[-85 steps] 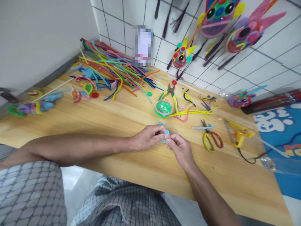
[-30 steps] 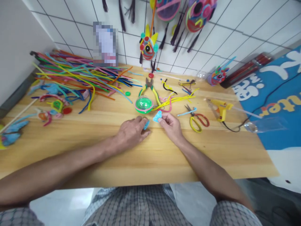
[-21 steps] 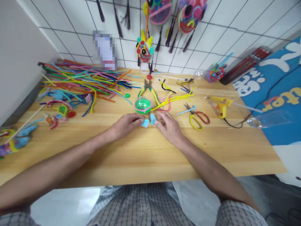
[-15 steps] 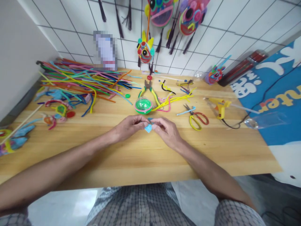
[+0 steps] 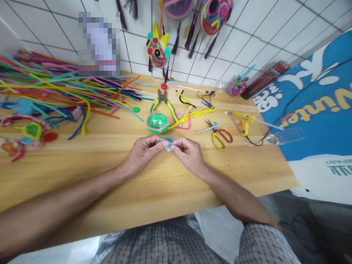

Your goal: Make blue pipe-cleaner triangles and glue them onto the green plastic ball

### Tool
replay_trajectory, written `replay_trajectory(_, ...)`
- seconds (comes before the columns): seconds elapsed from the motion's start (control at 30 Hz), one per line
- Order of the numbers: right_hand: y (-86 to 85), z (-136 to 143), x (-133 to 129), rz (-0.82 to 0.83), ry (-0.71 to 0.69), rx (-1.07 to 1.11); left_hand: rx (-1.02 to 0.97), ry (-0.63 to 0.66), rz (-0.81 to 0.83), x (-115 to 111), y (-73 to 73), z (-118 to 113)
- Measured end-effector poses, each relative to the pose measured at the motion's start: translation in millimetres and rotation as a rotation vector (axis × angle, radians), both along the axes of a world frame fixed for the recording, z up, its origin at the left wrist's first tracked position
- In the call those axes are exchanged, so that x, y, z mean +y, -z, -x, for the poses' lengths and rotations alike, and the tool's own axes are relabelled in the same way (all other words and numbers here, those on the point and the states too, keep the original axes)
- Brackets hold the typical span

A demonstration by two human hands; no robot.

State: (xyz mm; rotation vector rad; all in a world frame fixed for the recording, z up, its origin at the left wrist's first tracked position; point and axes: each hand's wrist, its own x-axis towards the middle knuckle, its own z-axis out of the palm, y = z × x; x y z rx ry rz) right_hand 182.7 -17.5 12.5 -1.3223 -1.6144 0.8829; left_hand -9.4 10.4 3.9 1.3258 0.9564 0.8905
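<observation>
A small light-blue piece (image 5: 168, 147) is pinched between the fingertips of both hands, above the wooden table. My left hand (image 5: 145, 152) grips its left side with thumb and fingers. On its right side, my right hand (image 5: 189, 152) holds it the same way, and the two hands nearly touch. The fingers cover much of the piece. Just beyond the hands lies a green, transparent half-shell with a pink rim (image 5: 157, 122). Pliers with green and yellow handles (image 5: 162, 96) lie behind it.
Colourful fuzzy sticks (image 5: 55, 88) are heaped at the left. Scissors (image 5: 220, 135), a yellow glue gun (image 5: 244, 123) with a cable and a dark bottle (image 5: 261, 81) are at the right. Decorated fish-like ornaments (image 5: 158, 51) hang before the tiled wall.
The camera view has turned, so the table items appear further left. Both hands still hold the blue piece, of which less shows between the fingertips.
</observation>
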Motion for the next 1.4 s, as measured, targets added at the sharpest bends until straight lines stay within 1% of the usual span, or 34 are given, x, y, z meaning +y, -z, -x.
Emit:
replay_trajectory(0.07, -0.1, -2.0, 0.9, 0.062, -0.003, 0.116, -0.029, 0.059, 0.002, -1.3, -4.6, -0.2)
replay_trajectory(0.13, -0.3, -3.7, 1.4, 0.089, -0.020, 0.174, -0.018, 0.089, -0.038, -2.9, -7.4, -0.1)
replay_trajectory(0.23, -0.3, -3.5, 0.7, 0.108, -0.056, 0.182, 0.036, 0.067, -0.127, -6.1, -6.8, -0.2)
replay_trajectory(0.4, -1.8, 1.0, -3.3, 0.110, -0.054, 0.145, 0.105, 0.002, -0.233, -11.5, -5.3, 0.6)
replay_trajectory(0.6, -4.4, 4.7, -6.1, 0.103, -0.081, 0.083, 0.037, -0.013, -0.176, -9.8, -8.5, 3.3)
replay_trajectory(0.67, -3.6, 5.0, -5.8, 0.095, -0.086, 0.069, 0.057, -0.026, -0.163, -8.5, -7.2, 4.0)
replay_trajectory(0.77, -2.1, 4.1, -3.9, 0.152, -0.089, 0.125, 0.087, 0.000, -0.123, -7.1, -4.4, 5.0)
replay_trajectory(0.83, -1.7, 2.8, -2.0, 0.200, -0.092, 0.168, 0.065, 0.045, -0.117, -6.4, -2.8, 5.3)
replay_trajectory(0.9, -1.6, 1.5, -0.3, 0.222, -0.098, 0.184, 0.040, 0.064, -0.124, -5.9, -1.7, 5.1)
replay_trajectory(1.07, -3.8, -2.7, 2.0, 0.217, -0.103, 0.101, 0.054, 0.033, -0.132, -5.6, -2.3, 3.9)
replay_trajectory(1.13, -6.6, -6.8, 3.5, 0.193, -0.114, 0.042, 0.117, 0.018, -0.153, -5.9, -5.4, 4.6)
replay_trajectory(1.2, -9.1, -13.2, 6.6, 0.114, -0.065, -0.046, 0.261, 0.030, -0.206, -6.6, -10.2, 6.3)
replay_trajectory(1.3, -8.0, -23.3, 13.0, -0.074, 0.032, -0.300, 0.576, 0.068, -0.398, -7.8, -16.6, 9.7)
replay_trajectory(1.33, -5.8, -25.5, 14.8, -0.125, 0.031, -0.395, 0.657, 0.067, -0.469, -8.0, -17.6, 10.6)
replay_trajectory(1.4, 0.3, -27.1, 17.0, -0.187, -0.011, -0.554, 0.740, 0.035, -0.570, -8.1, -17.4, 12.0)
